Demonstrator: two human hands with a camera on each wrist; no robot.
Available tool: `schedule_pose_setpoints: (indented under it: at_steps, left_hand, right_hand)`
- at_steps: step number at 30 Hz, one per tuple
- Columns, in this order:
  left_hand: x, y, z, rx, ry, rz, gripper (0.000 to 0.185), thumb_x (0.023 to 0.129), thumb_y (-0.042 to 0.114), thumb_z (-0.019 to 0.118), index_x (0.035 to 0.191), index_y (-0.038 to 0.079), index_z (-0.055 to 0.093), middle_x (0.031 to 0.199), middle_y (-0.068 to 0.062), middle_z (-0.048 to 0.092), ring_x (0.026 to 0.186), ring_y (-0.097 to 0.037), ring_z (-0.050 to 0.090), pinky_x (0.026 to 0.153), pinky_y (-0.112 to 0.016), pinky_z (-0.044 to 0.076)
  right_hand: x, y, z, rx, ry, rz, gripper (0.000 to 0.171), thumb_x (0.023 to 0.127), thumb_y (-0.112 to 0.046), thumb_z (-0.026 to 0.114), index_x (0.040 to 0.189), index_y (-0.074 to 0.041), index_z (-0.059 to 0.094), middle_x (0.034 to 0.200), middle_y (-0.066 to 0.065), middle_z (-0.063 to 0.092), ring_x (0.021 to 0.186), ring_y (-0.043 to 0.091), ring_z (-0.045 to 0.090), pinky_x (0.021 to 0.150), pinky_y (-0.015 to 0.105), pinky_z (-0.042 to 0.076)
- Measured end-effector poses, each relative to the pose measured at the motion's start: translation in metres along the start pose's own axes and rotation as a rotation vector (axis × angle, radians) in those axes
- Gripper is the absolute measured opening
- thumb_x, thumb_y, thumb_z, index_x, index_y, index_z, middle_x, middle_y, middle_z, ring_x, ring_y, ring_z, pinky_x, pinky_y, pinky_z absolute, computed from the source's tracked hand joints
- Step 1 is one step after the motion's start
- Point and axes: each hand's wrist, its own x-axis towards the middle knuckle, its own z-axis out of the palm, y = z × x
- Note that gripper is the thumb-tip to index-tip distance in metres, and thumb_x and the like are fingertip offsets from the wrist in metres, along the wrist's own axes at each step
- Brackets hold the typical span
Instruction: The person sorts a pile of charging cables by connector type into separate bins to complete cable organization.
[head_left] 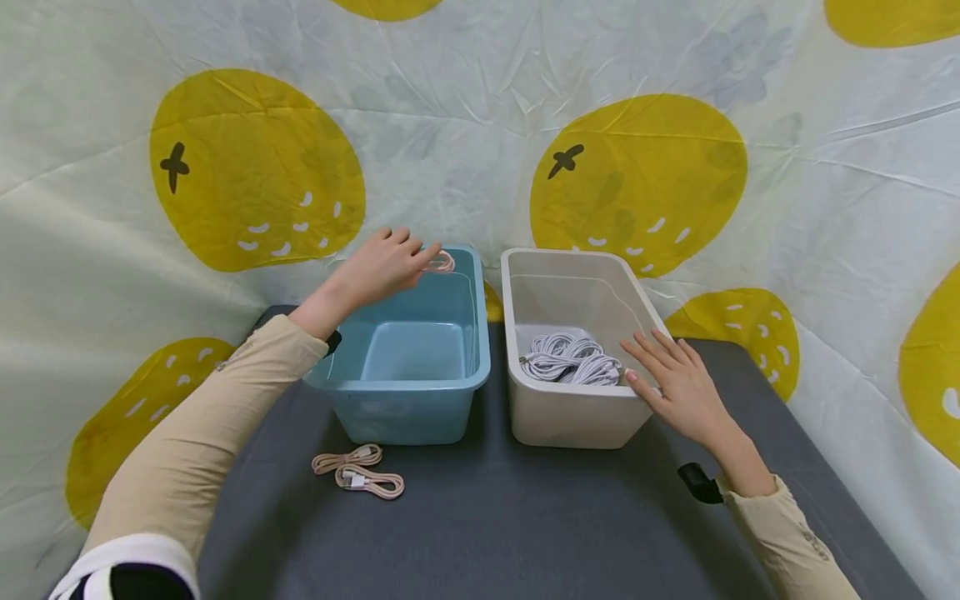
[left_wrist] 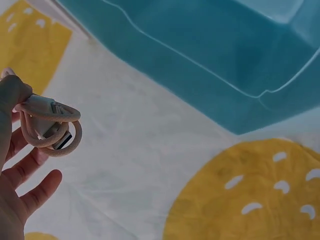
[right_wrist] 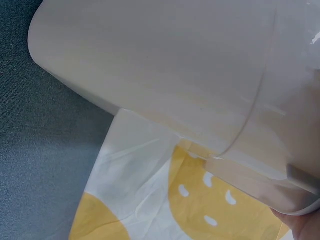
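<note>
My left hand (head_left: 386, 265) is raised over the far left corner of the blue bin (head_left: 408, 385) and pinches a coiled pink cable (head_left: 441, 262). In the left wrist view the pink cable (left_wrist: 50, 131) hangs from my fingers (left_wrist: 20, 170), its USB plug showing, with the blue bin (left_wrist: 210, 55) beyond it. My right hand (head_left: 675, 379) rests with straight fingers on the near right rim of the white bin (head_left: 570, 412), which holds several coiled white cables (head_left: 572, 360). The blue bin's floor is bare. The right wrist view shows only the white bin's outer wall (right_wrist: 175, 70).
Two more coiled pink cables (head_left: 360, 472) lie on the dark grey table (head_left: 487, 525) in front of the blue bin. A white cloth with yellow fruit prints (head_left: 637, 179) hangs behind and around the table. Black wrist straps (head_left: 699, 483) show at my cuffs.
</note>
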Motion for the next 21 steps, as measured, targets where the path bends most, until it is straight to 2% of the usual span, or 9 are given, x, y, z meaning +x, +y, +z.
schedule_pose_setpoints:
  at_steps: [9, 15, 21]
  left_hand:
    - [0.014, -0.003, 0.02, -0.042, -0.09, -0.056, 0.021, 0.086, 0.018, 0.054, 0.104, 0.007, 0.054, 0.08, -0.01, 0.059, 0.07, -0.024, 0.05, 0.061, -0.032, 0.038]
    - [0.018, -0.005, 0.028, -0.05, -0.156, -0.092, 0.023, 0.086, 0.019, 0.055, 0.105, 0.007, 0.053, 0.085, -0.011, 0.059, 0.074, -0.025, 0.051, 0.064, -0.034, 0.039]
    - [0.017, -0.006, 0.034, -0.024, -0.142, -0.097, 0.025, 0.086, 0.02, 0.055, 0.106, 0.005, 0.055, 0.088, -0.011, 0.059, 0.077, -0.026, 0.051, 0.065, -0.035, 0.04]
  right_hand:
    - [0.0, 0.0, 0.0, -0.002, -0.004, 0.0, 0.049, 0.091, -0.038, 0.042, 0.135, -0.017, 0.039, 0.138, 0.016, 0.039, 0.13, 0.035, 0.028, 0.105, 0.052, 0.014]
    - [0.001, 0.0, -0.001, 0.002, -0.009, 0.0, 0.049, 0.091, -0.038, 0.042, 0.136, -0.018, 0.038, 0.138, 0.016, 0.039, 0.131, 0.035, 0.027, 0.104, 0.054, 0.016]
    - [0.001, 0.001, -0.001, 0.008, -0.015, 0.006, 0.05, 0.091, -0.037, 0.043, 0.137, -0.019, 0.037, 0.139, 0.016, 0.037, 0.131, 0.035, 0.026, 0.102, 0.055, 0.017]
